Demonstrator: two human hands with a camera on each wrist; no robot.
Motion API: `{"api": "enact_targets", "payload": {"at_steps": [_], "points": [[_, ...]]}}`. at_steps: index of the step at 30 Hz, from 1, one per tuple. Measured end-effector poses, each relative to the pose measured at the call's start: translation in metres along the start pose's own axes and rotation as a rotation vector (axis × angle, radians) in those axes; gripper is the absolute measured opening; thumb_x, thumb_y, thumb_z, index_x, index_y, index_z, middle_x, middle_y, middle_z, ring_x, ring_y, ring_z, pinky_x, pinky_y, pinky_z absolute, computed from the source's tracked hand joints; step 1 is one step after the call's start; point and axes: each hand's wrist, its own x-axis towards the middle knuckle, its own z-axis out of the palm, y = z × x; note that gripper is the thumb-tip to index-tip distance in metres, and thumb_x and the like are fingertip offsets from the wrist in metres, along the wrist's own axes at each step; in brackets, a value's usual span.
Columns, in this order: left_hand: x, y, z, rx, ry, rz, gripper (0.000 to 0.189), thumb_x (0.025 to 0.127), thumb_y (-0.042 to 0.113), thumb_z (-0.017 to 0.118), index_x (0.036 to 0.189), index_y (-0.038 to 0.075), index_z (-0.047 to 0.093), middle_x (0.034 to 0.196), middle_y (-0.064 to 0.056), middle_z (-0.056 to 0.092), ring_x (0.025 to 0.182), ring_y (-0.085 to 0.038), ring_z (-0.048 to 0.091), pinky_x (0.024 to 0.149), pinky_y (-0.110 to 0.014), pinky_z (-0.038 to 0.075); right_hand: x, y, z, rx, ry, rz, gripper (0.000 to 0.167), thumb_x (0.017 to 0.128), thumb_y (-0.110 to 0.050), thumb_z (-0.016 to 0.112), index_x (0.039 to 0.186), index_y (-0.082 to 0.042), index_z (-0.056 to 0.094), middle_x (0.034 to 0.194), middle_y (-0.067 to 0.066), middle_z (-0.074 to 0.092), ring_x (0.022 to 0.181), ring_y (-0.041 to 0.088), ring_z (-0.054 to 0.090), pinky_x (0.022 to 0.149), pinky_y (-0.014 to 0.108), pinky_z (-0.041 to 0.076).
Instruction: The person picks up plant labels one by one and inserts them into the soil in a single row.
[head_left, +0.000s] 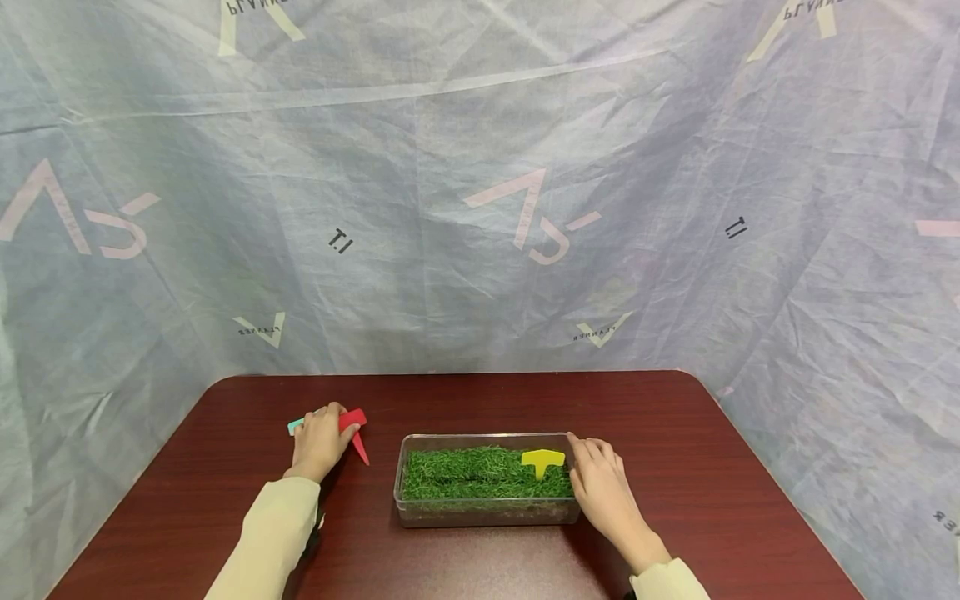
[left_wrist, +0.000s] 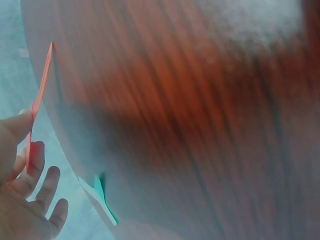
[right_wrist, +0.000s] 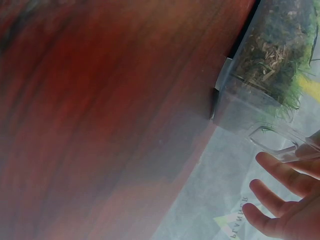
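Note:
My left hand [head_left: 318, 440] pinches a red T-shaped plant label [head_left: 353, 419] between thumb and fingers, its pointed stem [head_left: 362, 450] slanting toward me. Partly behind that hand, a teal plant label [head_left: 295, 427] lies on the table; its forked shape shows in the left wrist view. A clear plastic box [head_left: 487, 512] holds green grass [head_left: 465, 467] over brownish bedding [right_wrist: 265, 60]. Stuck upright in the grass near the right end is a yellow plant label [head_left: 543, 457]. With thumb and index finger, my right hand [head_left: 606, 483] holds the box's right end at the rim; its other fingers spread outside.
Dark red wood-grain covers the table [head_left: 465, 400], whose far corners are rounded. Grey printed cloth [head_left: 420, 208] hangs behind the table and along both sides. The box stands near the middle, right of my left hand.

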Motion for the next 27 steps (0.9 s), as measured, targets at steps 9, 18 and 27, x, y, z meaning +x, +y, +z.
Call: {"api": "enact_targets", "payload": {"at_steps": [9,18,27], "points": [[0.002,0.0,0.0,-0.03,0.07,0.026,0.022,0.084,0.018,0.063,0.1,0.003,0.059,0.086,-0.017,0.065,0.082,-0.038,0.057,0.06,-0.044,0.038,0.0,-0.001,0.0,0.004,-0.003,0.004,0.045,0.085,-0.006,0.059,0.129,-0.002,0.049,0.115,0.014,0.059,0.112,0.034,0.047,0.091,0.051,0.037],[0.005,0.011,-0.006,-0.057,0.082,0.052,0.018,0.086,0.017,0.061,0.1,0.005,0.059,0.085,-0.015,0.067,0.085,-0.039,0.054,0.073,-0.052,0.039,0.0,0.001,0.002,0.001,0.009,0.0,0.045,0.085,-0.006,0.058,0.128,-0.002,0.05,0.113,0.013,0.06,0.111,0.034,0.048,0.09,0.051,0.037],[0.004,0.029,-0.014,-0.055,0.14,0.155,0.015,0.084,0.015,0.064,0.097,0.007,0.062,0.079,-0.012,0.066,0.087,-0.037,0.054,0.075,-0.05,0.037,0.0,0.0,0.001,0.005,0.014,-0.004,0.044,0.085,-0.006,0.057,0.128,-0.002,0.05,0.114,0.014,0.06,0.111,0.034,0.047,0.089,0.052,0.037]]}}
